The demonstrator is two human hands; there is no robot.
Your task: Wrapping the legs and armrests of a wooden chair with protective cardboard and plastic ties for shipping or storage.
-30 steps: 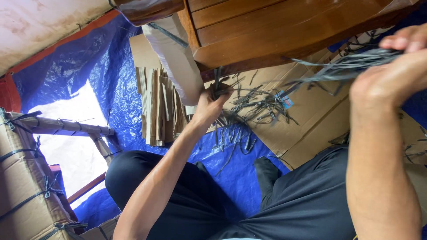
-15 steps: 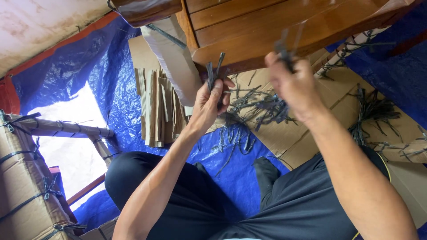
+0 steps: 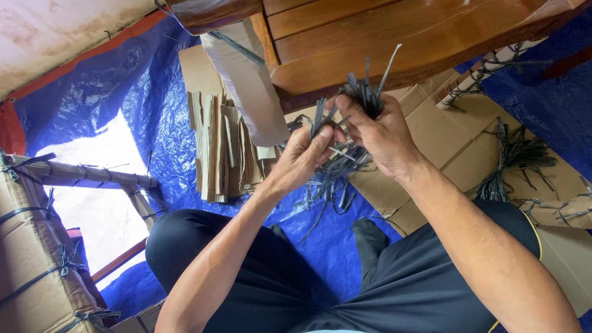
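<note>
Nearest the camera, dark trousers (image 3: pixel 394 277) cover the person's bent legs, seated on a blue tarpaulin (image 3: pixel 142 117) spread over the floor. Above the knees both forearms reach forward and the hands meet in mid-air. Left hand (image 3: pixel 302 157) has its grip clamped on a few dark strap strips (image 3: pixel 319 117), which stick up between thumb and fingers. Right hand (image 3: pixel 382 135), touching the left at the fingertips, is closed around a thicker bunch of dark strips (image 3: pixel 364 92) whose ends fan upward against the wood behind. Just below the hands, loose strips (image 3: pixel 327 185) lie scattered where the tarpaulin meets flattened cardboard sheets (image 3: pixel 444 142). To the right on that cardboard rests a tied bundle of strips (image 3: pixel 512 157), well apart from the hands. To the left of the hands stands a stack of cut cardboard pieces (image 3: pixel 219 148). At the far left edge sits a cardboard box bound with dark straps (image 3: pixel 31 246). Farthest off, brown wooden furniture (image 3: pixel 382 37) fills the top of the view.
</note>
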